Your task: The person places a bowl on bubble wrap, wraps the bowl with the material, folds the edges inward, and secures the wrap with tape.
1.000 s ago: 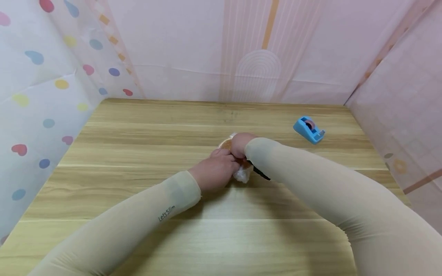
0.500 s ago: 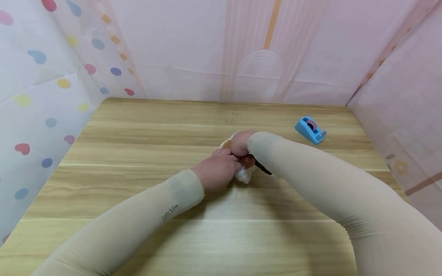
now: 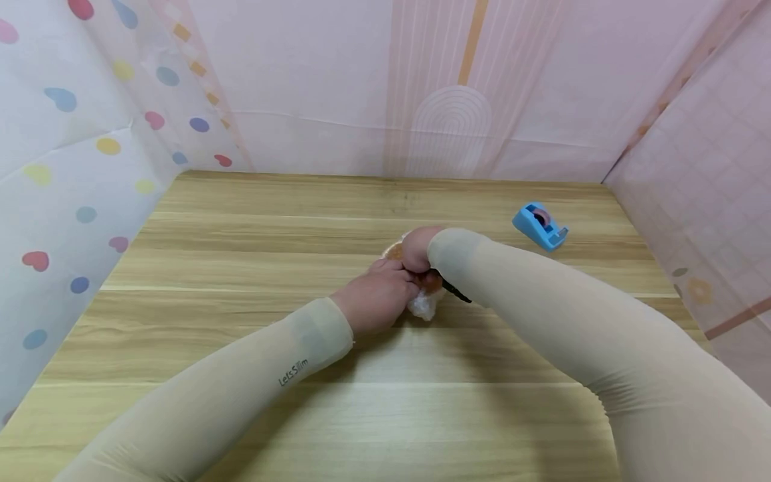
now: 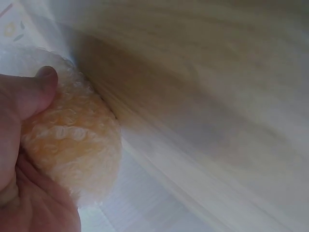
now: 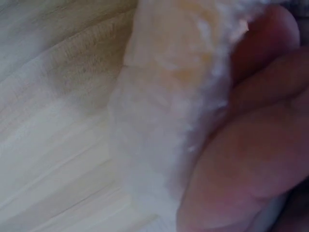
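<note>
Near the middle of the table, both hands are on an orange-brown thing in clear bubble wrap [image 3: 394,252]. Crumpled plastic [image 3: 423,305] sticks out at its near end. In the left wrist view the left hand [image 4: 29,145] grips the bubble-wrapped bundle [image 4: 79,140], thumb lying over the top and palm beneath. The right hand [image 3: 419,249] bends down over the far side, its fingers mostly hidden in the head view. Close up in the right wrist view, the right hand's curled fingers [image 5: 251,159] hold the wrap [image 5: 154,125]. What the wrapped thing is, I cannot tell.
A blue tape dispenser [image 3: 539,226] with a roll in it stands at the back right of the wooden table [image 3: 271,221]. A narrow black strip [image 3: 456,291] shows under the right wrist. Patterned sheets [image 3: 313,80] hang behind and at both sides.
The right wrist has lifted slightly, and the black strip beneath it sits a little higher. Both hands stay on the bubble-wrapped bundle, which keeps nearly the same place.
</note>
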`<act>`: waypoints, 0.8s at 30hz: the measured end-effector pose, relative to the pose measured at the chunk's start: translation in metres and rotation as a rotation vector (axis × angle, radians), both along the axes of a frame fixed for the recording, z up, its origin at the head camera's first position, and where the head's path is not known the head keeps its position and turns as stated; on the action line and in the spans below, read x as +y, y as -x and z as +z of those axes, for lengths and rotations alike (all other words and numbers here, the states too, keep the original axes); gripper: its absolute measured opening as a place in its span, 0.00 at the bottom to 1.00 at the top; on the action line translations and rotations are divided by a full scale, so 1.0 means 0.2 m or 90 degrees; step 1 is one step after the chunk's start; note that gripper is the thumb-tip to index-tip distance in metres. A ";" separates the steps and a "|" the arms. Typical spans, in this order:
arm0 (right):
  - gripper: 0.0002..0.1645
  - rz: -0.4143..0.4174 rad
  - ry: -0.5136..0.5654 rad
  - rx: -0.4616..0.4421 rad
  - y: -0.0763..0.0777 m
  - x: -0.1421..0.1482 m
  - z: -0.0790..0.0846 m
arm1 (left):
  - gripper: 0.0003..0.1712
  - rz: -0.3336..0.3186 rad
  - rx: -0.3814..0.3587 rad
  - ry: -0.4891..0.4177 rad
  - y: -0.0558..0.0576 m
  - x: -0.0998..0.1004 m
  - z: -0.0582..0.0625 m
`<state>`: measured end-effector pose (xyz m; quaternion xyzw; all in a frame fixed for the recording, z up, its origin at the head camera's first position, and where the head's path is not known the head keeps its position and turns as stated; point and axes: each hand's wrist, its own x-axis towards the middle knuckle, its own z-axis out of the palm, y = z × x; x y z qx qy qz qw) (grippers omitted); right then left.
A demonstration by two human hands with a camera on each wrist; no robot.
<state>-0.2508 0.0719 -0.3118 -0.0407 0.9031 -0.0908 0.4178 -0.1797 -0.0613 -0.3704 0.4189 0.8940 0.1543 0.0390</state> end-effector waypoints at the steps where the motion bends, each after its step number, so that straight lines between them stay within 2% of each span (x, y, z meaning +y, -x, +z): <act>1: 0.18 -0.006 0.002 0.003 -0.01 0.00 0.00 | 0.14 0.010 -0.021 -0.010 0.00 0.00 0.00; 4: 0.13 -0.031 0.014 0.009 -0.02 -0.01 0.01 | 0.14 0.033 -0.064 -0.042 0.01 0.01 0.00; 9: 0.09 -0.098 0.050 0.007 -0.05 -0.01 0.02 | 0.13 0.005 -0.027 -0.024 0.01 0.00 0.01; 12: 0.08 -0.142 0.070 0.012 -0.04 -0.01 -0.03 | 0.08 -0.042 0.053 0.005 0.01 -0.01 0.01; 14: 0.07 -0.147 0.076 0.023 -0.04 -0.01 -0.04 | 0.06 -0.059 0.094 0.021 0.00 -0.01 0.01; 16: 0.06 -0.166 0.080 0.025 -0.06 -0.02 -0.02 | 0.06 -0.079 0.147 0.044 0.00 -0.01 0.01; 17: 0.06 -0.181 0.083 0.025 -0.08 -0.03 0.00 | 0.06 -0.080 0.155 0.047 0.00 -0.01 0.01; 19: 0.08 -0.200 0.083 0.022 -0.11 -0.04 0.06 | 0.06 -0.077 0.160 0.056 -0.01 -0.01 0.01; 21: 0.10 -0.234 0.085 0.021 -0.13 -0.05 0.09 | 0.07 -0.069 0.138 0.040 -0.01 -0.01 0.02; 24: 0.13 -0.286 0.096 0.036 -0.12 -0.06 0.08 | 0.10 -0.056 0.111 0.012 -0.02 -0.02 0.02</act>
